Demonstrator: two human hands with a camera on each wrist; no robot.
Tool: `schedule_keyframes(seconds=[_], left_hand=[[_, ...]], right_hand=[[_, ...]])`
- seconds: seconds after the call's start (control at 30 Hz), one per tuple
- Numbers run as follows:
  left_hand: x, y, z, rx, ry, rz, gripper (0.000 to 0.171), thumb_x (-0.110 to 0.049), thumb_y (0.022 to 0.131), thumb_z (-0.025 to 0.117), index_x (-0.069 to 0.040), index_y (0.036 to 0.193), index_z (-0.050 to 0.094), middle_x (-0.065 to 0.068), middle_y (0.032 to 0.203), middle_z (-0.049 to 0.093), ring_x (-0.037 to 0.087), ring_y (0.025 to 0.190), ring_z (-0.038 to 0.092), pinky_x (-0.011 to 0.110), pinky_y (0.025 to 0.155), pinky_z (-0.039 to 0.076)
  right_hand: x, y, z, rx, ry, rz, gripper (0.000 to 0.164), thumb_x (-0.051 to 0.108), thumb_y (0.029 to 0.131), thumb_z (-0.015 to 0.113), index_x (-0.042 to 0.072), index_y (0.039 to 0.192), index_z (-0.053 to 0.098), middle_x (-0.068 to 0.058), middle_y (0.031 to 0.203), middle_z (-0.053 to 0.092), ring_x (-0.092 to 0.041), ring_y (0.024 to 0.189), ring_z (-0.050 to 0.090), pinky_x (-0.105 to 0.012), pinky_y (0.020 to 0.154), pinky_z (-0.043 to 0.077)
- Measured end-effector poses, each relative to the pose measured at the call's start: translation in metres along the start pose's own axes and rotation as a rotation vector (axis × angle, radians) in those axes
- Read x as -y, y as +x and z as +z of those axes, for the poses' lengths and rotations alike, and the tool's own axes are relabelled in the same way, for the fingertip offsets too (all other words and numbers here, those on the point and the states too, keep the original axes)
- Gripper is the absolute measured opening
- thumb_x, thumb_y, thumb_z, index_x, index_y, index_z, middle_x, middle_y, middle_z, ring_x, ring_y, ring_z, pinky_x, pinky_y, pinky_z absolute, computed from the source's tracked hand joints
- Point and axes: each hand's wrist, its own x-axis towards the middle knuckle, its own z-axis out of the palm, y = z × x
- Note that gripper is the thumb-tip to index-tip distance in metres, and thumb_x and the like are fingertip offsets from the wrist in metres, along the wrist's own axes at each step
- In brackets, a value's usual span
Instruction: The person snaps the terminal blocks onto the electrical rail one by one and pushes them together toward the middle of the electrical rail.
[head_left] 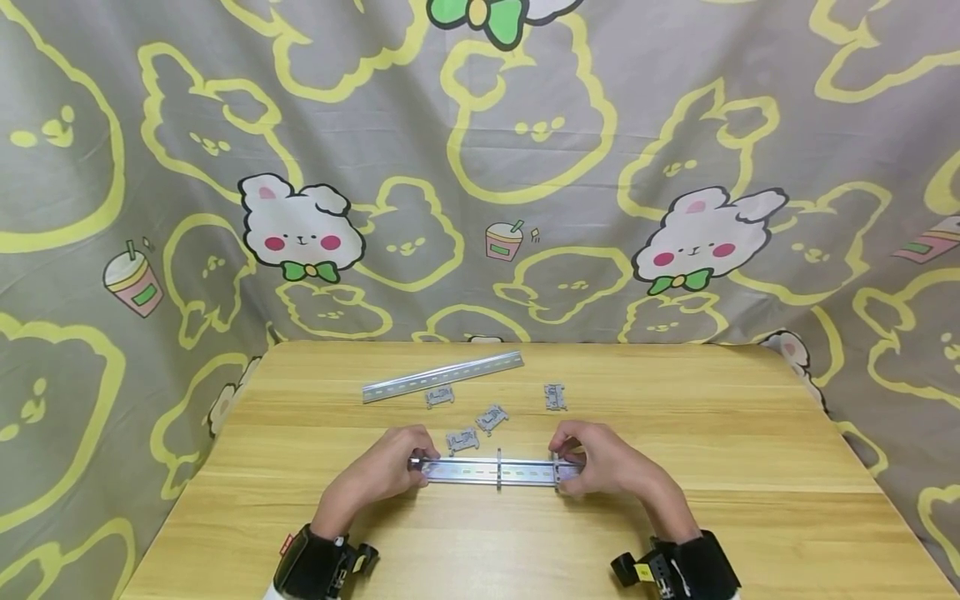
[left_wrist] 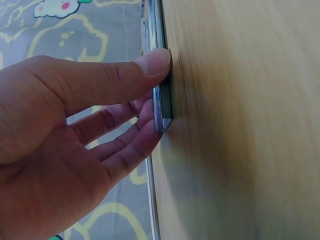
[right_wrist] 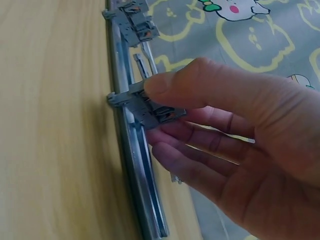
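Note:
A slotted metal DIN rail [head_left: 465,472] lies crosswise on the table near me. My left hand [head_left: 395,461] grips its left end, thumb on the near edge and fingers on the far side, as the left wrist view shows. Near the right end, my right hand [head_left: 600,460] pinches a grey terminal block [right_wrist: 150,106] that stands across the rail. Another grey terminal block [head_left: 499,469] stands upright on the rail around its middle; in the right wrist view this block [right_wrist: 132,22] sits beyond the held one.
A second DIN rail [head_left: 442,377] lies slanted at the back of the wooden table [head_left: 675,400]. Several loose terminal blocks lie flat beyond the near rail, among them one at the right [head_left: 555,397] and one close by [head_left: 462,439]. A patterned cloth [head_left: 540,167] hangs behind.

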Motion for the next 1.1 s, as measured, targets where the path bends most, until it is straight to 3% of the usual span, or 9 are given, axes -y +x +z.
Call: schedule_keyframes(seconds=[0.3, 1.1], left_hand=[[0.001, 0.001, 0.000, -0.005, 0.002, -0.002, 0.031, 0.006, 0.075, 0.085, -0.002, 0.103, 0.075, 0.002, 0.096, 0.067, 0.019, 0.087, 0.064, 0.034, 0.079, 0.059], [0.002, 0.000, 0.000, -0.004, 0.005, 0.001, 0.031, 0.005, 0.076, 0.085, -0.002, 0.104, 0.075, 0.002, 0.098, 0.068, 0.019, 0.089, 0.064, 0.033, 0.080, 0.058]], right_hand=[[0.003, 0.011, 0.016, -0.020, -0.013, -0.060, 0.043, 0.004, 0.073, 0.089, 0.003, 0.109, 0.066, -0.008, 0.110, 0.069, -0.027, 0.106, 0.068, -0.039, 0.093, 0.057], [0.015, 0.026, 0.046, -0.094, -0.021, -0.113, 0.045, 0.001, 0.073, 0.086, -0.002, 0.113, 0.065, -0.014, 0.112, 0.069, -0.028, 0.103, 0.070, -0.032, 0.091, 0.058]])
